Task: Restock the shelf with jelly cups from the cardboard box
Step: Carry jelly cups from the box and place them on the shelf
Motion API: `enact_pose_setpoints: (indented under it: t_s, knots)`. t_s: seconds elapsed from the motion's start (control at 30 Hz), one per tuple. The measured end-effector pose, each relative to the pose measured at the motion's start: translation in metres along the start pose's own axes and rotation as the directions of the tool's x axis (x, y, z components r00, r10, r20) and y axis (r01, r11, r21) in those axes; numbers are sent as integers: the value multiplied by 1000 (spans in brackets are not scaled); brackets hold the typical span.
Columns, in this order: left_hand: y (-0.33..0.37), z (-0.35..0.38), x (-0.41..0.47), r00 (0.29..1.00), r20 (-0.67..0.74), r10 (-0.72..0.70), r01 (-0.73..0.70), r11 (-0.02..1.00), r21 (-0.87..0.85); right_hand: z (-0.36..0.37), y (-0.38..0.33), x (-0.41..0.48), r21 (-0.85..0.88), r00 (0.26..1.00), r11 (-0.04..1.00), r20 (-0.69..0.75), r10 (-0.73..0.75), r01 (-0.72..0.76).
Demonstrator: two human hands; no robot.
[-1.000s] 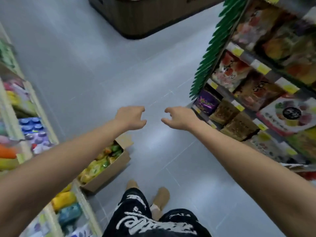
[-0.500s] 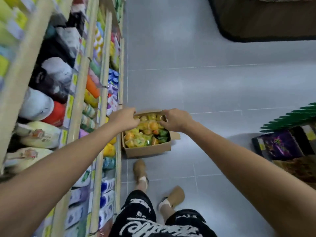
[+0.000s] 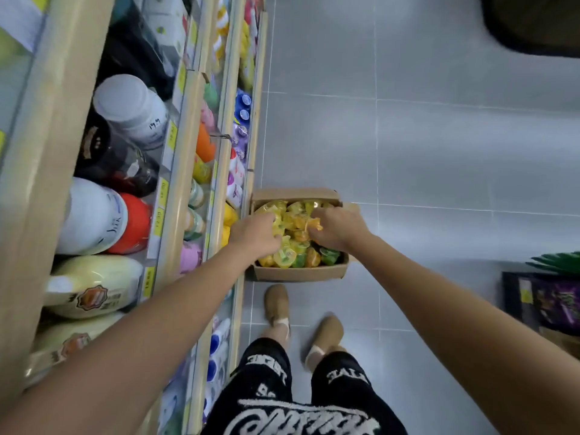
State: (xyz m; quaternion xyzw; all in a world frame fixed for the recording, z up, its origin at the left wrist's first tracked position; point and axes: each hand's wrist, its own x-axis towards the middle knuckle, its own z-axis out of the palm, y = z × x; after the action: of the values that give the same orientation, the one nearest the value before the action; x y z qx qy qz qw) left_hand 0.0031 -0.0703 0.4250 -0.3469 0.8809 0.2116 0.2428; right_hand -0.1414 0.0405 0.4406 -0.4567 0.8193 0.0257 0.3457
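Down on the floor (image 3: 439, 152), the cardboard box (image 3: 298, 273) sits just beside the bottom shelf (image 3: 248, 152), packed with yellow, orange and green jelly cups (image 3: 290, 257). The left hand (image 3: 255, 235) lies over the cups at the box's left side, fingers curled down among them; whether it grips one cannot be told. The right hand (image 3: 337, 229) pinches an orange cup (image 3: 314, 224) near the box's middle.

Grey tiled floor (image 3: 439, 152), evenly lit. Wood-edged shelf (image 3: 53, 152) noted along left; dark panelled unit (image 3: 533, 23) seen top right; snack rack (image 3: 510, 284) at right edge.
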Motion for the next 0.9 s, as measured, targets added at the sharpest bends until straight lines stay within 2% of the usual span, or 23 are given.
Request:
enact_pose_setpoints:
  t_s: [0.33,0.57,0.77,0.9]
  knots:
    - [-23,76,62,992,120,-38,43,998,-41,76,36,65,79,987,995,158,39,-52]
    - [-56,181,119,976,162,-145,159,984,-80,169,72,128,99,973,990,217,72,-96]
    - [-63,276,182,959,123,-256,268,959,-96,252,108,191,149,975,967,114,188,-204]
    - [-71,330,233,901,147,-409,434,859,-272,302,133,235,128,967,958,44,252,-255]
